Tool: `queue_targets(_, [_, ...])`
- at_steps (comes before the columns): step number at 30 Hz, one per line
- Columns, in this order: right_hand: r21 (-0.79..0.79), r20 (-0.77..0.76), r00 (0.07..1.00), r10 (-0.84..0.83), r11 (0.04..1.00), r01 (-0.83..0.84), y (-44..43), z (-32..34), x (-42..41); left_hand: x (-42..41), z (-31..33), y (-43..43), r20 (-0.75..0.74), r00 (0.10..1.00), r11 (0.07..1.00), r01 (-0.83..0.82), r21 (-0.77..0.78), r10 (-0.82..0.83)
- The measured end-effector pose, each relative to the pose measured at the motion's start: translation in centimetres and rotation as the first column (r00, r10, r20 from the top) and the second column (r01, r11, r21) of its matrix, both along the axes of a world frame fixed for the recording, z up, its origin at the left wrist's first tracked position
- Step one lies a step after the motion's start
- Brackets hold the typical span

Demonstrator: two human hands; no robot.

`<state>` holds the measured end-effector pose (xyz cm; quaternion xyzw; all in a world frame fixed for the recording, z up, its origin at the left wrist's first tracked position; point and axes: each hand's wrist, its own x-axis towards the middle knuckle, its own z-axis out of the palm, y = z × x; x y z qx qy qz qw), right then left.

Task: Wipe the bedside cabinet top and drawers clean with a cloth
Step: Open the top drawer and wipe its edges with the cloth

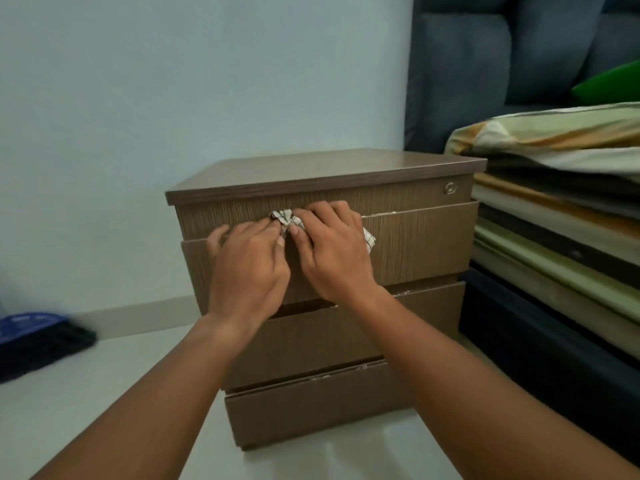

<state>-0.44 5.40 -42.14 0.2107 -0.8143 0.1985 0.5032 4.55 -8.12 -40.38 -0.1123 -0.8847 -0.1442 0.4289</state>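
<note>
Both hands, left hand (247,263) and right hand (334,251), press a checked cloth (287,220) against the bedside cabinet's (415,237) top drawer, fingers (325,211) bunched around it.

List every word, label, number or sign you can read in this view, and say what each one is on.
No text here can be read.
Blue-and-black object on the floor: faint pale marks on its blue top, too blurred to read.
Round lock on the cabinet front: a curved mark on its face, not legible as a letter.
Checked cloth, bedside cabinet, stacked bedding: no writing visible.
</note>
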Motion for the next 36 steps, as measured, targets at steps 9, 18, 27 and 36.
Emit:
queue_targets(9, [-0.146,0.152,0.959,-0.239,0.954,0.261,5.7,0.4,1.4,2.1,1.1,3.1,0.074,0.99,0.955,-0.138,0.264,0.122])
queue_targets(18, [-0.507,0.179,0.91,-0.373,0.758,0.41,13.9,-0.7,1.0,3.6,0.0,4.3,-0.008,0.982,0.916,-0.175,0.361,0.191])
queue_targets(27, [-0.937,0.226,0.974,-0.034,0.267,0.227,15.3,-2.9,2.2,3.4,-0.4,4.6,-0.026,0.981,0.898,-0.164,0.408,0.191])
queue_targets(36, [-0.927,0.364,0.921,0.139,-0.047,0.373,8.4,-5.6,4.0,3.3,-0.7,4.4,-0.036,0.988,0.901,-0.124,0.416,0.152])
